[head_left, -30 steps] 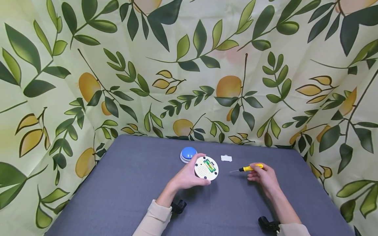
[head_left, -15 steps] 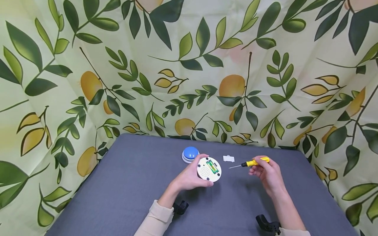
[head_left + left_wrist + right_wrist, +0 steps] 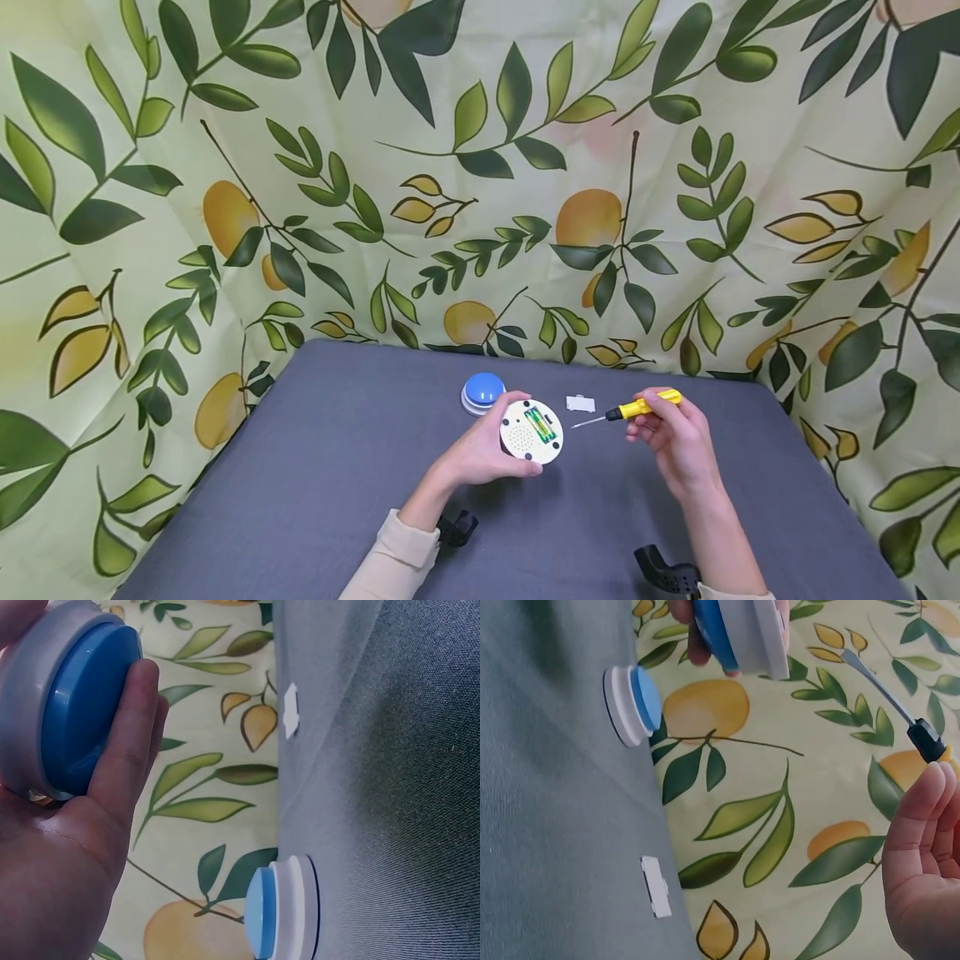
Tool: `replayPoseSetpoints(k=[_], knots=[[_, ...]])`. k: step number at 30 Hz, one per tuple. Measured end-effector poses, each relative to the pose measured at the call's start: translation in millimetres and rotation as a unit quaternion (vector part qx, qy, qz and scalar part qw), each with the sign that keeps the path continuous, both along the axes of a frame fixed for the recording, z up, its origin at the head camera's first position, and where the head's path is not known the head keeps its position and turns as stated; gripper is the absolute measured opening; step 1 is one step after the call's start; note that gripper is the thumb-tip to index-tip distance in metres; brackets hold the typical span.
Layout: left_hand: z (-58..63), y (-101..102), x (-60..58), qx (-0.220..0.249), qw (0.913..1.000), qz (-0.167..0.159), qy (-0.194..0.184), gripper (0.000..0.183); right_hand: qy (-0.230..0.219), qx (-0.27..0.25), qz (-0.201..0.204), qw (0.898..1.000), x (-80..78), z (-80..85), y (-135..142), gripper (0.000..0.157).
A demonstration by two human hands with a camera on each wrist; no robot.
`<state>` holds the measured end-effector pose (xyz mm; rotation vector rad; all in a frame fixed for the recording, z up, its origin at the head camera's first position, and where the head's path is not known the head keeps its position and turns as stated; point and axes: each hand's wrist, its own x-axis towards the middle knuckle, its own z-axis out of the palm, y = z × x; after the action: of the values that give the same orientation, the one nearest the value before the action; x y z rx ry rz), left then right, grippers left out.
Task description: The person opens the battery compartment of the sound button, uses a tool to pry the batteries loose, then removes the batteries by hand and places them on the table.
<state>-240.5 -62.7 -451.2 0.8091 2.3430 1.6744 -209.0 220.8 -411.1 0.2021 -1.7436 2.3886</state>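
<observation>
My left hand grips a round blue-and-white push button by its rim, above the table. Its white underside faces up toward the head view, with the battery compartment uncovered and green batteries lying in it. In the left wrist view the blue dome of this button rests against the fingers. A screwdriver with a yellow handle and black collar is held in my right hand. Its metal shaft points left toward the held button, and the tip is apart from it.
A second blue-and-white push button stands dome up on the grey table, just behind my left hand. To its right lies a small white battery cover. A leaf-patterned cloth hangs behind the table.
The screwdriver in my right hand has shifted left and its tip is closer to the held button. My left hand and its button stay nearly still; the view has shifted slightly.
</observation>
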Motion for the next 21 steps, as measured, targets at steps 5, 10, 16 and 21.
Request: replayPoseSetpoints(k=[5, 10, 16, 21], knots=[[0.3, 1, 0.9, -0.001, 1.0, -0.003, -0.002, 0.094, 0.004, -0.004, 0.002, 1.0, 0.2, -4.5, -7, 0.02], [1.4, 2, 1.7, 0.0, 1.0, -0.004, 0.001, 0.093, 0.005, -0.004, 0.003, 1.0, -1.8, -10.1, -11, 0.019], [0.8, 2, 2.4, 0.0, 1.0, -0.007, 0.002, 0.093, -0.015, 0.023, -0.005, 1.0, -4.3, -13.6, -15, 0.017], [0.0, 2, 1.9, -0.003, 0.9999, -0.01, 0.0, 0.093, -0.034, 0.042, -0.013, 0.998, -7.2, -16.1, -18, 0.018]])
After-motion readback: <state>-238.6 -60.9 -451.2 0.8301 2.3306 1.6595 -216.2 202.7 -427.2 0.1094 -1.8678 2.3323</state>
